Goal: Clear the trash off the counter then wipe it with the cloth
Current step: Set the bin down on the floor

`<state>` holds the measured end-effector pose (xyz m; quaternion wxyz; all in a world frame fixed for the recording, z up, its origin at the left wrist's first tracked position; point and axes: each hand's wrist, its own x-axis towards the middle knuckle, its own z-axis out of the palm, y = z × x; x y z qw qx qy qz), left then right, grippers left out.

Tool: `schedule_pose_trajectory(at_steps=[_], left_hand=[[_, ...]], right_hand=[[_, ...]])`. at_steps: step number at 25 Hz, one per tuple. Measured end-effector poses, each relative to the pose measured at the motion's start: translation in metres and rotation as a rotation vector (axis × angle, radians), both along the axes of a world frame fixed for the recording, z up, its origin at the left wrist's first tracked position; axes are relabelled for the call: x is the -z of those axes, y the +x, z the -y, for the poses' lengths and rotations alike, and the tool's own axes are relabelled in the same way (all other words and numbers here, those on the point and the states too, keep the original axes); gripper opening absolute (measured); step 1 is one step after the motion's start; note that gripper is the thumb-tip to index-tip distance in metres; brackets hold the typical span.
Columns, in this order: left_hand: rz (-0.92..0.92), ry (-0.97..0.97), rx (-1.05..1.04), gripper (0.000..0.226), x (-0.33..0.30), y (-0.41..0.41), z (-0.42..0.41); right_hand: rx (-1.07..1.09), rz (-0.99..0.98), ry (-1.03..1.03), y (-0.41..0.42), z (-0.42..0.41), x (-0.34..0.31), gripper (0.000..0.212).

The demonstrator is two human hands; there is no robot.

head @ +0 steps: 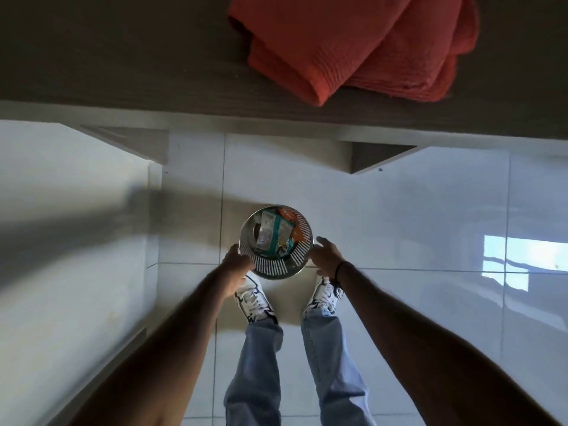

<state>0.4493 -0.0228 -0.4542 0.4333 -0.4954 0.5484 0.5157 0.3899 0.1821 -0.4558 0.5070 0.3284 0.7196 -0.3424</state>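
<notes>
Two hands down at the floor: left hand (pixel 236 259) has its grip clamped on the left rim of the metal bin (pixel 276 241), wrappers (pixel 275 233) sitting inside. Right hand (pixel 325 255) touches the right side, fingers spread loose. Orange cloth (pixel 353 44) sits folded near the desk's (pixel 123 56) front edge, toward the right.

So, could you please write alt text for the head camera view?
Both hands, left hand and right hand, reach down to a metal bin of wrappers on the tiled floor. An orange cloth lies on the counter above.
</notes>
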Motion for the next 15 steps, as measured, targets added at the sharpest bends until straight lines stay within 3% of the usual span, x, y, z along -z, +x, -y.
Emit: schedule_pose_trajectory(at_steps=[3, 7, 9, 12, 15], left_hand=[[-0.108, -0.143, 0.170, 0.062, -0.052, 0.006, 0.008], [-0.367, -0.235, 0.374, 0.046, -0.166, 0.000, 0.015], [-0.532, -0.240, 0.453, 0.038, -0.225, -0.009, 0.019], [-0.792, -0.230, 0.466, 0.026, -0.318, -0.035, 0.026], [-1.025, -0.329, 0.399, 0.013, -0.386, -0.076, 0.033]], right_hand=[[0.053, -0.142, 0.008, -0.001, -0.001, -0.054, 0.050], [0.155, -0.234, -0.121, -0.009, 0.002, -0.173, 0.017], [0.140, -0.326, -0.181, -0.018, 0.003, -0.238, 0.018], [0.232, -0.464, -0.302, -0.036, 0.005, -0.333, 0.019], [0.202, -0.761, -0.243, -0.060, 0.013, -0.395, 0.016]])
